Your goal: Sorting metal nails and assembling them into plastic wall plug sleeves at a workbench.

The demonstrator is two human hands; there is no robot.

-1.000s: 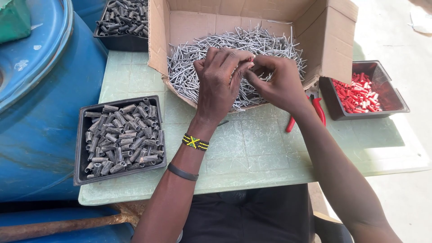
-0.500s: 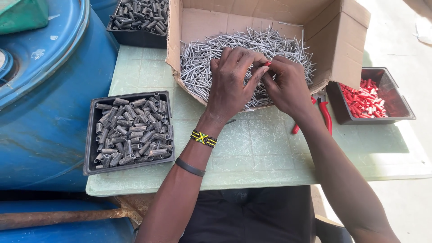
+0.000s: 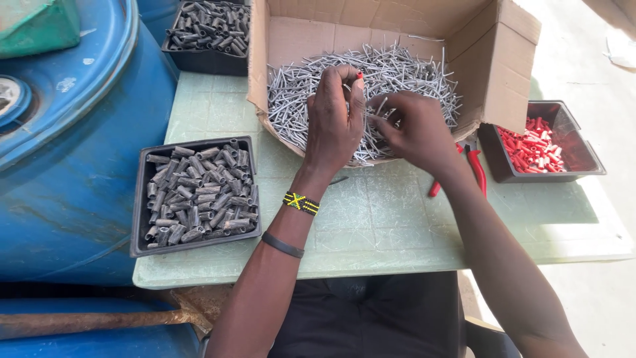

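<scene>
My left hand (image 3: pixel 334 119) is over the near edge of an open cardboard box (image 3: pixel 510 73) and pinches a small red sleeve (image 3: pixel 360 75) between its fingertips, along with what looks like a thin metal pin. My right hand (image 3: pixel 411 129) is beside it, fingers closed on one of the grey metal pins (image 3: pixel 377 106) from the heap (image 3: pixel 411 73) that fills the box. The two hands nearly touch above the pile.
A black tray of dark grey tubes (image 3: pixel 195 192) sits at the left on the pale green table (image 3: pixel 371 225). A second such tray (image 3: pixel 209 30) is at the back. A black tray of red sleeves (image 3: pixel 540 146) and red-handled pliers (image 3: pixel 477 169) lie right. Blue drums (image 3: pixel 73 146) stand left.
My left hand has lifted a little, and the red sleeve now shows at its fingertips. My right hand has dropped slightly toward the pins. The view has shifted right.
</scene>
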